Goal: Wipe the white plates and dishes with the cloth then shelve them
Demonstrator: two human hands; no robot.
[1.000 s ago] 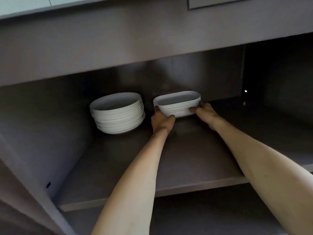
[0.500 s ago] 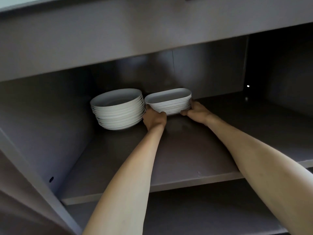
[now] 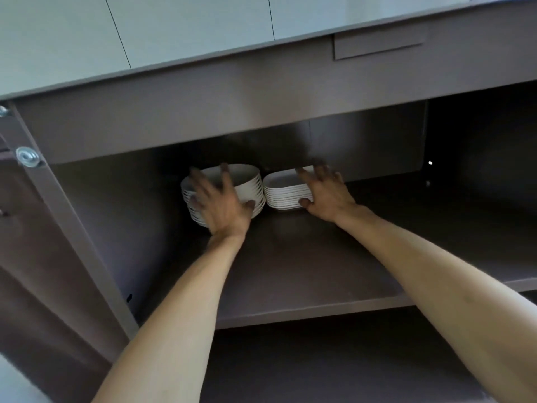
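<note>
White stack of round plates [image 3: 247, 184] and white stack of oblong dishes [image 3: 283, 191] stand side by side at the back of the grey-brown shelf [image 3: 290, 271], the dishes at 3 o'clock of the plates, their rims just beside each other or touching; I cannot tell which.

Change since half a second ago: both hands then gripped the two ends of the oblong stack. The left hand [image 3: 220, 203] has since let go and moved over to the round plates. The right hand [image 3: 325, 193] has lifted from a curled grip to a spread one. The oblong stack has ended up closer against the plates.

Left hand: fingers spread wide and straight, palm toward the near side of the round stack, fingertips reaching over its rim at 12 o'clock, thumb out toward 3 o'clock low on the stack. Motion blur hides whether the palm presses the plates.

Right hand: opened wide, fingers fanned over the right end of the oblong stack toward 12 o'clock, thumb at 9 o'clock against the lower dishes. It grasps nothing.

Both forearms bare, reaching in from 6 o'clock, the left from 7, the right from 4.

Cabinet door [image 3: 43, 257] stands open at 9 o'clock, with a metal hinge fitting [image 3: 27, 157] on it.
</note>
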